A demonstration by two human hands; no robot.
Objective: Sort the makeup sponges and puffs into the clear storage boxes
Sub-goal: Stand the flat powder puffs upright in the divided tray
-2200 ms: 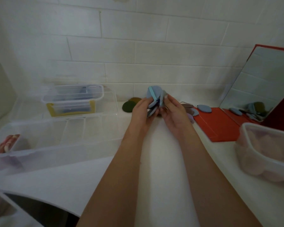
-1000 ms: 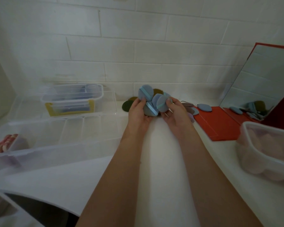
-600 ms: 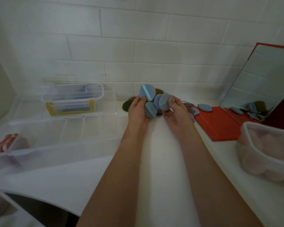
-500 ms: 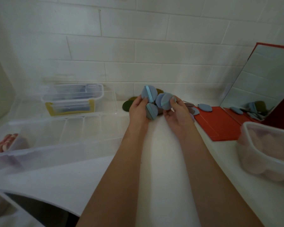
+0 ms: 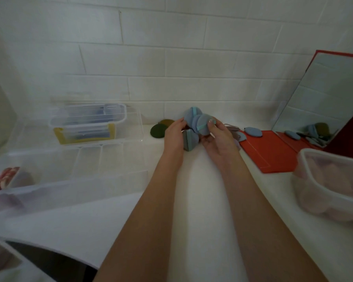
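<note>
1. Your left hand (image 5: 174, 133) is curled around the left side of a cluster of blue puffs (image 5: 196, 125), fingertips on the upper ones, with a lower puff against the palm.
2. Your right hand (image 5: 218, 137) closes on the same cluster from the right, thumb pressed on the face of the front puff, fingers cupped beneath.
3. The cluster: round blue-grey pads, each crossed by a lighter teal band, held between both hands just above the white counter (image 5: 202, 200). The exact count cannot be told.
4. Just left of your left hand, by the wall: two dark green puffs (image 5: 157, 130), lying on the counter and overlapping.
5. Just right of your right hand: a few greyish-lilac pads (image 5: 235, 133), partly hidden by the hand.
6. Further right: a single blue puff (image 5: 253, 131) on the near edge of a red mat (image 5: 273, 155).
7. Beyond the mat: a red-framed mirror (image 5: 326, 94), leaning, reflecting puffs.
8. Far right of your right forearm: a clear tub (image 5: 306, 159) holding pale pink puffs (image 5: 324, 180).
9. Left of your left forearm: a long clear divided box (image 5: 69, 184), a red patterned item (image 5: 2, 178) in its far-left compartment.
10. Behind that box: a lidded clear container (image 5: 88, 121) with a yellow base, contents blurred.
</note>
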